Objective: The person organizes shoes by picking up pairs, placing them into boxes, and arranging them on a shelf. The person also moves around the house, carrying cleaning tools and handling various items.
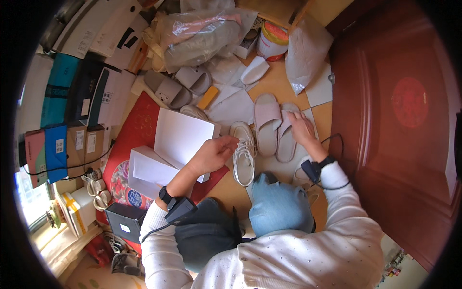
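My left hand (pixel 217 153) hovers with loosely bent fingers between a white box and a white lace-up sneaker (pixel 244 159); nothing shows in its grasp. The sneaker stands on the floor with its toe away from me. Two pale pink open-toe slippers lie to its right, the left slipper (pixel 267 124) and the right slipper (pixel 286 142). On the right slipper's strap, near its outer edge, rests my right hand (pixel 302 127), fingers slightly apart. An open white cardboard box (pixel 148 173) sits left of my left hand, with another white box part (pixel 184 133) against it.
Stacked shoe boxes (pixel 57 94) line the left side. A dark red door (pixel 379 144) borders the right. Grey slippers (pixel 168 88), a yellow block (pixel 208 97), a plastic-bagged bundle (pixel 205 39), a tin (pixel 272 43) and a white bag (pixel 306 50) lie ahead. Cables hang from both wrists.
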Tool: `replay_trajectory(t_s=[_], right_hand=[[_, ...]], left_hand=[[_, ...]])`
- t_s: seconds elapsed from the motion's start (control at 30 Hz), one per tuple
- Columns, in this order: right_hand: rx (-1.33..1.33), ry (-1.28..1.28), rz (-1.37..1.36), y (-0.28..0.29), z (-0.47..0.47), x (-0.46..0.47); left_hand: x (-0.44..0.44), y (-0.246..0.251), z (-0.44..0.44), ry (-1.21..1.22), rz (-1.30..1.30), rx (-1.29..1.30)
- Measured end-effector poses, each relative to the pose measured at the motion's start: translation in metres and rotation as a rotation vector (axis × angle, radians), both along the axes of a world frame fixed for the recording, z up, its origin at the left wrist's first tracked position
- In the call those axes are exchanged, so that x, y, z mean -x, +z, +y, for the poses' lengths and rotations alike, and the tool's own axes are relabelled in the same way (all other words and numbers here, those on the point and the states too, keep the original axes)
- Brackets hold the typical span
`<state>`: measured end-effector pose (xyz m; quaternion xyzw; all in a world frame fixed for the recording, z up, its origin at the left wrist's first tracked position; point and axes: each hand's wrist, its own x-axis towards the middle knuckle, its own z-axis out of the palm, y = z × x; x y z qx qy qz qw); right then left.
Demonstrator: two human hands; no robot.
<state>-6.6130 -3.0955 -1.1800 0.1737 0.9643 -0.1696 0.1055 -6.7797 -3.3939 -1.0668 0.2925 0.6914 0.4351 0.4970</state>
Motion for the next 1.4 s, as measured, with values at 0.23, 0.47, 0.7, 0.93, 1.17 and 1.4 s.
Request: replay_trajectory(t_s=[0.23, 0.47, 0.7, 0.93, 1.17, 1.4], right_hand=[[-0.377, 0.849, 0.138, 0.013, 0.002, 0.040], [-0.360, 0.882, -0.050, -0.005, 0.006, 0.038], [-0.518, 0.506, -0.107, -0.063, 0.022, 0.037], [-0.458, 0.147, 0.048, 0.070, 0.002, 0.049], [-0.379, 0.363, 0.514, 0.147, -0.042, 0.074], [-0.293, 0.480, 0.638, 0.165, -0.065, 0.069]], left_hand=[[-0.005, -0.005, -0.017, 0.086, -0.105, -0.024], [-0.003, 0.008, -0.031, 0.107, 0.004, 0.023], [0.031, 0.027, -0.063, 0.085, 0.315, -0.051], [0.059, 0.048, -0.110, 0.617, 0.139, -0.052], [0.028, 0.029, -0.058, 0.344, 0.263, 0.008], [-0.014, 0.001, -0.011, 0.341, -0.336, -0.253]])
